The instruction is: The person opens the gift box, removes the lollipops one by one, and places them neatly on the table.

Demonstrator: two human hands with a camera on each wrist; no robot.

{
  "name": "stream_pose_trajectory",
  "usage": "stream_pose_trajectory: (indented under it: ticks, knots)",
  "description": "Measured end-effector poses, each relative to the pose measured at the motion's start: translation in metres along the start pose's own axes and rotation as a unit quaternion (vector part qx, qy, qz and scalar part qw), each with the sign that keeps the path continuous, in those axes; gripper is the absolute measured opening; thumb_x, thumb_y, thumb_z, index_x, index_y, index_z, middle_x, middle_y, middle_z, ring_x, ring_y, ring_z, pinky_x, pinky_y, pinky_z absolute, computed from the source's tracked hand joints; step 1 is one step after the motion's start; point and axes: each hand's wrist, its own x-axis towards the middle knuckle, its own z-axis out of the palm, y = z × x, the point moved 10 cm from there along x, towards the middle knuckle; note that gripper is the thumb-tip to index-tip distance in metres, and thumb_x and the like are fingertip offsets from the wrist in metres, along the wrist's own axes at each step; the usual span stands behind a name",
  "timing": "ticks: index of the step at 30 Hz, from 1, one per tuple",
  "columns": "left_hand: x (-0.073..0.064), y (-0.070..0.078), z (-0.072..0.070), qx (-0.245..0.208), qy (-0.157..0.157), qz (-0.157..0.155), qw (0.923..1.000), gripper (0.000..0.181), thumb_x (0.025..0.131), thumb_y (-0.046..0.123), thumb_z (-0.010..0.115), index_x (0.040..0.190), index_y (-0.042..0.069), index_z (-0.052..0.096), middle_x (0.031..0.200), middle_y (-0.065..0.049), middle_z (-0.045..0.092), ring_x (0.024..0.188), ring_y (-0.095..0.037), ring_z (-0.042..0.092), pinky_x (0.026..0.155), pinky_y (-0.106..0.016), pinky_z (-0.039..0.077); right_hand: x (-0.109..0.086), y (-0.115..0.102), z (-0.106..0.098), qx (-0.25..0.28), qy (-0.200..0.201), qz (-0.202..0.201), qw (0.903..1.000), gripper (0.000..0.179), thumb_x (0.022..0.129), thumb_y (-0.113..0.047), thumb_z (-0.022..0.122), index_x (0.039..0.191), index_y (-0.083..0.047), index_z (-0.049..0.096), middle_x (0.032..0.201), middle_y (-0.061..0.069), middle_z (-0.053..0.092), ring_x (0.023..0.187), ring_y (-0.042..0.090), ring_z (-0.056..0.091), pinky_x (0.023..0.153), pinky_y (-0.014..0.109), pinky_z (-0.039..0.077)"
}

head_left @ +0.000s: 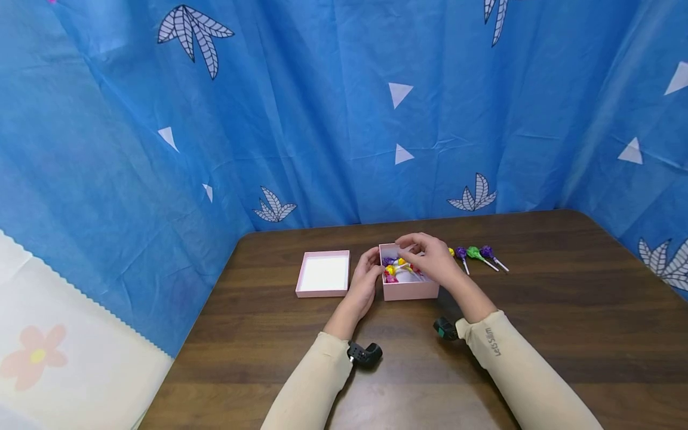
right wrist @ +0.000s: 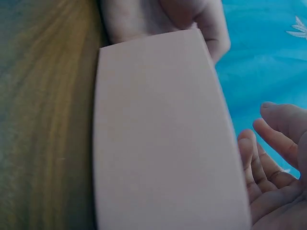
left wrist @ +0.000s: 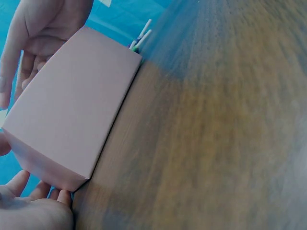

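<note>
A pink open-topped box (head_left: 411,291) sits on the table with several wrapped lollipops (head_left: 390,270) inside, in yellow, purple and pink. My left hand (head_left: 364,282) holds the box at its left side, thumb at the rim and fingers along the outer wall. Over the box's right part hovers my right hand (head_left: 430,258), its fingers loosely bent and spread. In the right wrist view that hand (right wrist: 278,167) shows nothing between thumb and fingers. Part of the box's inside is hidden under it.
Left of the box lies a pink-edged lid (head_left: 323,275), white inside facing up. To the right, several lollipops lie in a row, among them a green lollipop (head_left: 475,253) and a purple lollipop (head_left: 487,251). A blue curtain (head_left: 344,119) hangs behind the wooden table (head_left: 537,310).
</note>
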Motion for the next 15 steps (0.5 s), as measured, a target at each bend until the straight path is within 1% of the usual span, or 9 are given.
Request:
stream_pose_trajectory:
  ticks: [2,6,10,15]
  knots:
    - [0.001,0.000,0.000,0.000,-0.001,0.000,1.0000,0.055,0.094,0.000,0.045,0.148,0.001,0.035,0.157,-0.018,0.036,0.145,-0.032,0.033,0.125,-0.048,0.024,0.000,0.003,0.005,-0.008,-0.007,0.002,0.9999,0.028,0.094,-0.022,0.068,0.120,-0.011,0.069,0.119,0.012,0.068,0.094,0.025,0.062,0.067,0.027,0.052]
    - [0.000,0.000,0.002,0.007,-0.004,-0.003,1.0000,0.055,0.094,0.000,0.045,0.148,0.002,0.034,0.157,-0.018,0.036,0.146,-0.031,0.033,0.125,-0.048,0.024,0.001,0.007,0.013,-0.037,-0.014,-0.003,0.9992,0.027,0.093,-0.022,0.070,0.118,-0.012,0.071,0.116,0.010,0.069,0.093,0.023,0.064,0.070,0.027,0.054]
    - [0.000,0.002,0.001,0.013,-0.004,-0.003,0.9999,0.055,0.094,0.000,0.045,0.148,0.002,0.034,0.157,-0.018,0.036,0.147,-0.032,0.032,0.125,-0.048,0.023,0.002,0.006,0.018,-0.062,-0.023,-0.013,0.9977,0.026,0.092,-0.022,0.071,0.116,-0.013,0.073,0.114,0.009,0.072,0.094,0.024,0.066,0.076,0.034,0.057]
    - [-0.002,0.003,0.001,0.016,-0.006,-0.009,0.9998,0.055,0.095,0.000,0.045,0.149,0.002,0.034,0.158,-0.018,0.035,0.148,-0.032,0.030,0.125,-0.048,0.022,0.001,0.006,0.021,-0.057,-0.050,-0.001,0.9971,0.025,0.091,-0.022,0.071,0.114,-0.011,0.073,0.112,0.010,0.073,0.096,0.025,0.065,0.081,0.040,0.058]
